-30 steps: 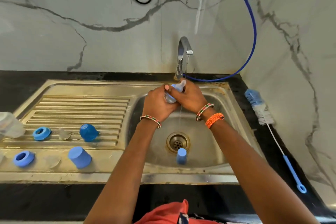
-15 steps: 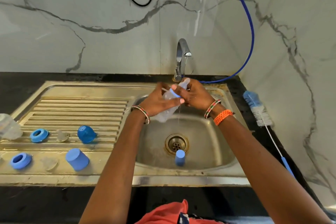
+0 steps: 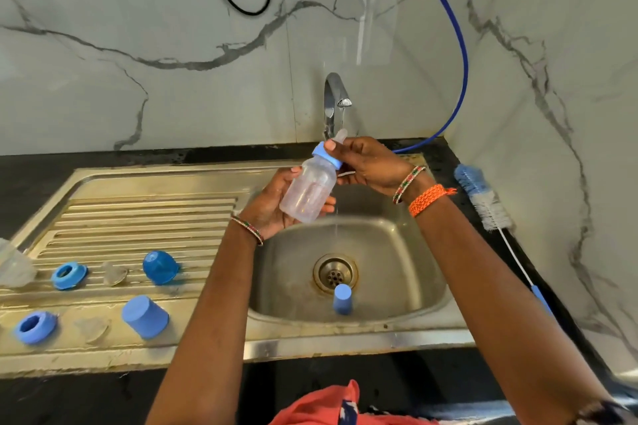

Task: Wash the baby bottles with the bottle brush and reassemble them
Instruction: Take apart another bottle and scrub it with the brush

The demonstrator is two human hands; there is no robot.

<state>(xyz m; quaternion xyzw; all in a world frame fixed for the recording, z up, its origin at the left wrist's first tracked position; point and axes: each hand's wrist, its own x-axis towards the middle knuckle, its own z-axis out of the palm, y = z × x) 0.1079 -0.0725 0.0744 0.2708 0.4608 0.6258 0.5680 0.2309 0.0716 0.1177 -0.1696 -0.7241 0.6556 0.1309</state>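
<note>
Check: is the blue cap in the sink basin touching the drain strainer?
Cannot tell. In the head view the blue cap overlaps the drain strainer's near rim, so contact or a gap there is hidden.

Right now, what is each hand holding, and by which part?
Both hold one baby bottle. The left hand cups its clear body from below; the right hand has its grip on the blue collar at the top.

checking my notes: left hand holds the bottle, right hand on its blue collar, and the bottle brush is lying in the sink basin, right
Not quite. In the head view the bottle brush lies on the black counter right of the sink basin, not in it. The left hand does hold the bottle, and the right hand is on its blue collar.
</note>
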